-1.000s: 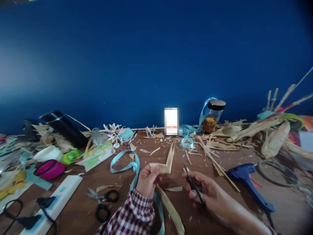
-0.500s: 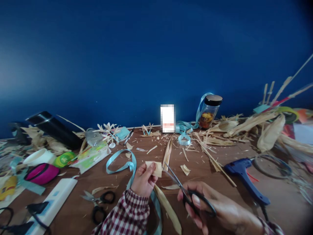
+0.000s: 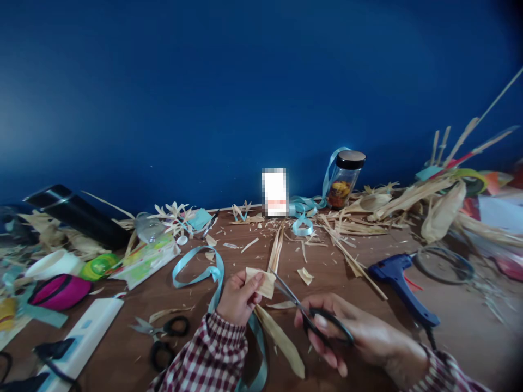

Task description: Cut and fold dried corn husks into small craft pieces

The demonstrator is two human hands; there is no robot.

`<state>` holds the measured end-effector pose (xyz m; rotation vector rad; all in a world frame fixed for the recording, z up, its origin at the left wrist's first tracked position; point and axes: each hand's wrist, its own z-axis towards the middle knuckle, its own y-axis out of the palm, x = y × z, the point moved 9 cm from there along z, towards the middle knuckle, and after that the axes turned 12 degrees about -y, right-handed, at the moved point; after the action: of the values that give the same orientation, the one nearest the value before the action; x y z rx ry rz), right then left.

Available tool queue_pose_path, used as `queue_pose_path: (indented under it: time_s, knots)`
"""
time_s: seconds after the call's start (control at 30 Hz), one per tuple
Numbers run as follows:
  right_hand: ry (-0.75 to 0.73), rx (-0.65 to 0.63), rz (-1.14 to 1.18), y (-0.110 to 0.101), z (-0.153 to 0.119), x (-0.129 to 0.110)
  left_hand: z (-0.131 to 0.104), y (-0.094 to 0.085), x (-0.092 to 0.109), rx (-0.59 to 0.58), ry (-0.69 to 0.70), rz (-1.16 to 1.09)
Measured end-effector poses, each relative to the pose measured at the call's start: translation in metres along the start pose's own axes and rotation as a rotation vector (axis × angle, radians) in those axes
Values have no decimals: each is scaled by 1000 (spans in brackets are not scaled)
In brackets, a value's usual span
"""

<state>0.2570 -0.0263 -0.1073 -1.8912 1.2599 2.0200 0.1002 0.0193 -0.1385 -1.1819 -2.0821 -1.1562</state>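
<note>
Between thumb and fingers, my left hand point(image 3: 239, 298) pinches a small squarish piece of dried corn husk point(image 3: 265, 283). My right hand point(image 3: 330, 329) grips black-handled scissors point(image 3: 295, 299), with fingers through the loops. Their blades are parted and point up and left, the tips beside the right edge of the husk piece. Below my hands a long husk strip point(image 3: 281, 340) lies on the table, next to a light blue ribbon point(image 3: 257, 348) that runs partly under my left sleeve. A second pair of scissors point(image 3: 157, 332) rests open to the left of that sleeve.
At right lies a blue glue gun point(image 3: 404, 288) with a cable. A lidded jar point(image 3: 345, 179) stands at the back near husk bundles point(image 3: 425, 201). On the left are a white power strip point(image 3: 87, 340), a magenta pouch point(image 3: 61, 291) and a black tumbler point(image 3: 77, 215). Husk scraps litter the brown table point(image 3: 229, 256).
The view has shifted slightly, so most things sit a little further left. The husk piece has tilted in my left hand, and the scissor tips are closer to its edge.
</note>
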Motion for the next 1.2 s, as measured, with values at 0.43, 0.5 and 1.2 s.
queue_pose_path:
  time_s: [0.43,0.5,1.2]
  knots:
    - [-14,32,40,-8,-1,0,1,-2,-3,-5,-166,-48]
    - [-10,12,40,-6,-1,0,1,-4,-3,21,-171,-85]
    - [13,20,70,-6,-1,-1,8,-8,0,-90,-90,229]
